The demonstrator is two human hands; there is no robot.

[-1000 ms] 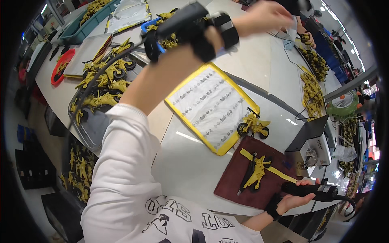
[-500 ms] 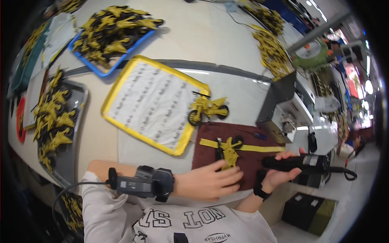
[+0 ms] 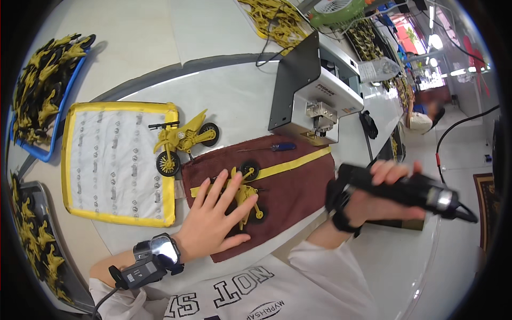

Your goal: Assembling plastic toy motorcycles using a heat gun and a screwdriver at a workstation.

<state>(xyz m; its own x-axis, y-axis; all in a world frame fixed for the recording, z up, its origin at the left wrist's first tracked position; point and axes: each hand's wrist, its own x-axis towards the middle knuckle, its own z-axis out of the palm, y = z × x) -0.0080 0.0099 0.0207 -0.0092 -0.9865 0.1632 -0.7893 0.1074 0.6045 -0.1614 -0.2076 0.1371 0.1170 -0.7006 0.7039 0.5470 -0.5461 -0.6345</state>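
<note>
flat palm on the toy, driver waiting at the side

white bench [image 3: 224, 101] fills the view, its near edge padded by a maroon cloth [image 3: 290, 186] that cushions the work and keeps it from sliding. the left hand [image 3: 216, 216] lies spread and flat, fingers wide, pressing a yellow toy motorbike [image 3: 246, 194] down on its side on the cloth, seemingly to pin it steady. the right hand [image 3: 381, 194] is wrapped firmly round a black electric screwdriver [image 3: 405, 186], carried level just off the cloth's right edge, clear of the toy.

outward from there, a small blue-handled screwdriver [image 3: 277, 147] rests on the cloth's far edge, within easy reach. a finished yellow motorbike [image 3: 181, 143] stands upright just beyond the cloth, beside a yellow-rimmed tray [image 3: 120, 108] lined with rows of small parts. a grey box-shaped machine [image 3: 312, 90] sits behind the cloth. a blue tray [image 3: 37, 154] on the far left holds piled yellow pieces.
</note>
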